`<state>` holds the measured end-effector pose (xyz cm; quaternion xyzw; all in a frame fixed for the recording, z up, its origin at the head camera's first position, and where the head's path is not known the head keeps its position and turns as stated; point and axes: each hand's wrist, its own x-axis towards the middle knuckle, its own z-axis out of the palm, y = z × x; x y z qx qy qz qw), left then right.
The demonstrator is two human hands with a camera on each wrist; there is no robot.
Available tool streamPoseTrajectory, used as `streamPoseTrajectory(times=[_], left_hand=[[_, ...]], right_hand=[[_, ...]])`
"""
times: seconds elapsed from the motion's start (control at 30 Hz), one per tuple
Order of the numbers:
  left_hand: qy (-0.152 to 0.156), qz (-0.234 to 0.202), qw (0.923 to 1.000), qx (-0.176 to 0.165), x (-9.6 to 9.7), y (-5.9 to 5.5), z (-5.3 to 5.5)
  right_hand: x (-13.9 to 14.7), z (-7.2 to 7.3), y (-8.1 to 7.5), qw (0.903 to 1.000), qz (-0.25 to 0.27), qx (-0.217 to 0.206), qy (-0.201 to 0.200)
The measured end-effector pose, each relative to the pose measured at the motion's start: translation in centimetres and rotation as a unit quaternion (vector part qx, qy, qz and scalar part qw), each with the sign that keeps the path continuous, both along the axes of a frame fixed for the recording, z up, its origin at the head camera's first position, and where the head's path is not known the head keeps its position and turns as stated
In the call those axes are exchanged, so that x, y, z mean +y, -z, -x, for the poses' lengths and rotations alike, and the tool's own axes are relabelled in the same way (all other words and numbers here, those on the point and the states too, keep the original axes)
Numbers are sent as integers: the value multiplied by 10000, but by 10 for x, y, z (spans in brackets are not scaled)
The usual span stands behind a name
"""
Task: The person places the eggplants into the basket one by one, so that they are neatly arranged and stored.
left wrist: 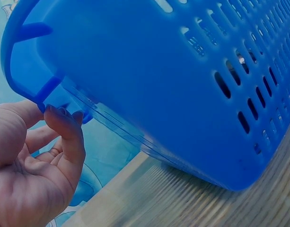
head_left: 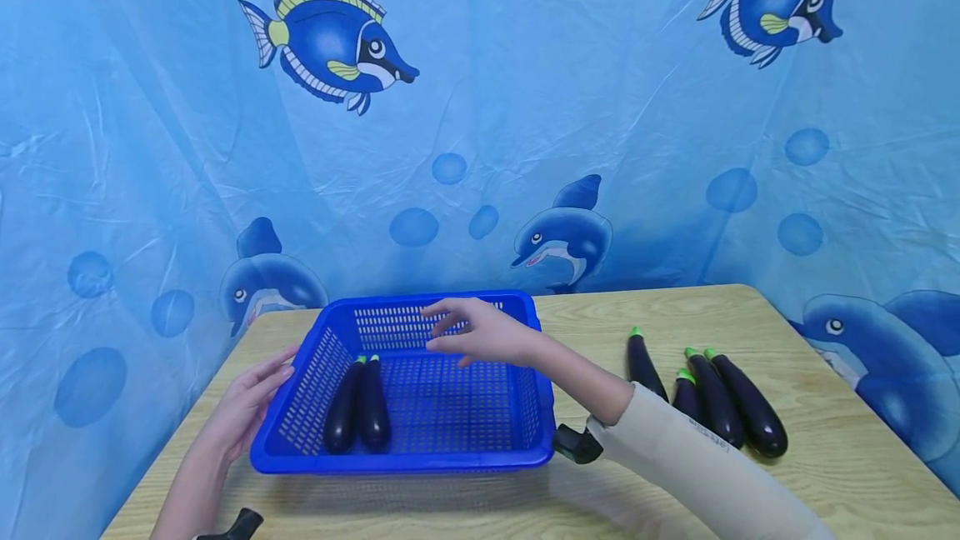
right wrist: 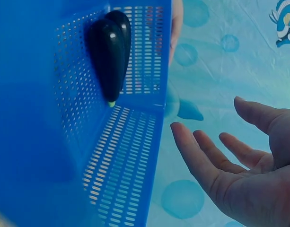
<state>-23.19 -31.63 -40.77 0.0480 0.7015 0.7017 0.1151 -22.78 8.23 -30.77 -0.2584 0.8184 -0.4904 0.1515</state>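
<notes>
A blue plastic basket with slotted walls stands on the table. Two dark purple eggplants with green stem ends lie side by side in its left part. At the basket's left rim is my left hand; in the left wrist view its curled fingers grip the rim near a corner. My right hand hovers over the basket, fingers spread and lightly bent, holding nothing. The right wrist view also shows this hand apart from the basket wall, with nothing between thumb and fingers.
On the right of the wooden table lies a group of several more eggplants, one a little apart on their left. My right forearm partly covers them. A blue sea-print curtain hangs behind the table.
</notes>
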Motion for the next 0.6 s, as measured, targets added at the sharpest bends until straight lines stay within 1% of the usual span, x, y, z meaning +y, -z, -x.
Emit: streamPoseTrajectory(times=[0.17,0.37,0.6], left_hand=[[48,-58,10000,29,1,-2,0],[248,-282,9992,145,1,-1,1],[433,-525,9974,218,0,2,0]], right_hand=[[9,-5,0,9998,14,200,50],[20,-11,0,9988,106,460,131],[30,-20,1,9960,252,857,101]])
